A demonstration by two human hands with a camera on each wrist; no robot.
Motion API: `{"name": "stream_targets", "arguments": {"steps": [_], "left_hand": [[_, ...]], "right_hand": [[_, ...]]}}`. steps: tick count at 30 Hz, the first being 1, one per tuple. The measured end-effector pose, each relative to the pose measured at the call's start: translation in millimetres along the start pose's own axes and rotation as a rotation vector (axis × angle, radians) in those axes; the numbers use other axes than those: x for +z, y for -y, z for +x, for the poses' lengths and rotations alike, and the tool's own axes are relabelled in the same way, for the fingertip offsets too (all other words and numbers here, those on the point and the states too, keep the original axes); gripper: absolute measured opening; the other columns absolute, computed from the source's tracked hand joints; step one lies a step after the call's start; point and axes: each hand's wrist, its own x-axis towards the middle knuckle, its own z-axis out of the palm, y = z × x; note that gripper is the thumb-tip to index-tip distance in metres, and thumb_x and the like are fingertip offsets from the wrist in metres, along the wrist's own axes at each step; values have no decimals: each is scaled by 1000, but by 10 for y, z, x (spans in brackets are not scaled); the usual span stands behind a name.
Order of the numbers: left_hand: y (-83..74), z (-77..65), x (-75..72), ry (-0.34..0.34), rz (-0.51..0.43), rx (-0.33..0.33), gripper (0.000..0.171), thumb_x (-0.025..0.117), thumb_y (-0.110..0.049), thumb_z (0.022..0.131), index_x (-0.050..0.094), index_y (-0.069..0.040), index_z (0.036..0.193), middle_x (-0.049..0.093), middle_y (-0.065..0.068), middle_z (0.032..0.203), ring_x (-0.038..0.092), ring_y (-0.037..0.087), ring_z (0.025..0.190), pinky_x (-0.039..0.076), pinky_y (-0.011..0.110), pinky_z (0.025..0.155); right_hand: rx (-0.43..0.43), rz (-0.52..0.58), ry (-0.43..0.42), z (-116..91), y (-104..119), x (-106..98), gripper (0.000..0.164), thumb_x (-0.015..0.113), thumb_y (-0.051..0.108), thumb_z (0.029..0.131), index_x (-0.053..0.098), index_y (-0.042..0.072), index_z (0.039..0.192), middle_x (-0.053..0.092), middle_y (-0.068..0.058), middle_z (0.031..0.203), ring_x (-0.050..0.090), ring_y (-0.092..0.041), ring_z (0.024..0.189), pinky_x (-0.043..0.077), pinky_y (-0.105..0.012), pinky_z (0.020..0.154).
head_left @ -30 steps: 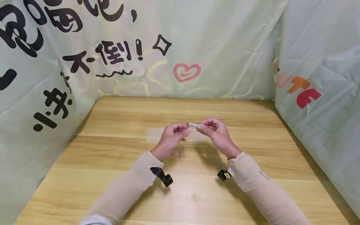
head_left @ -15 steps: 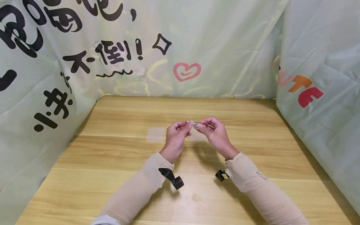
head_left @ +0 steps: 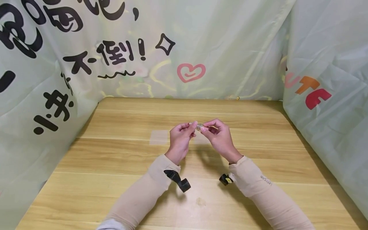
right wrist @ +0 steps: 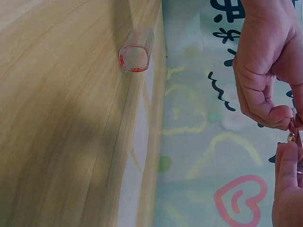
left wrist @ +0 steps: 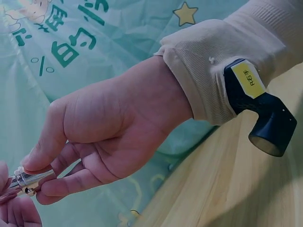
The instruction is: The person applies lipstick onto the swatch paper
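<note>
- Wearing beige sleeves nearest, w/ blk wrist mounts.
- Past those, in R-wrist view: see clear container w/ reddish rim, on surface; can't tell if upright.
- Pinching small metallic tube, one end, in L hand's grip.
- Pinching other end in R hand's grip, thumb + fingers; holding it betw. both, above surface.
- Below grips: see pale patches.
- At back: see cloth w/ blk lettering.
</note>
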Motion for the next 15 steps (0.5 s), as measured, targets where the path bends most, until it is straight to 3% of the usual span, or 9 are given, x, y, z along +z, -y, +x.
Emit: {"name": "stream_targets", "arguments": {"steps": [8,15], "left_hand": [[-12,7,9,4,-29,3,15,75,1,82,61,-2,83,63,5,78,57,10,62,53,20,59],[-5,24,-7,22,-37,30,14,74,5,82,62,-1,83,62,5,77,58,10,64,53,21,60]], "right_hand": [[-18,18,-10,-11,15,15,14,63,-16,85,58,-15,98,62,-9,88,67,-14,77,57,-29,76],[1,6,-9,-7,9,10,13,63,-16,85,58,-16,98,64,-12,92,68,-12,80,57,-30,78]]}}
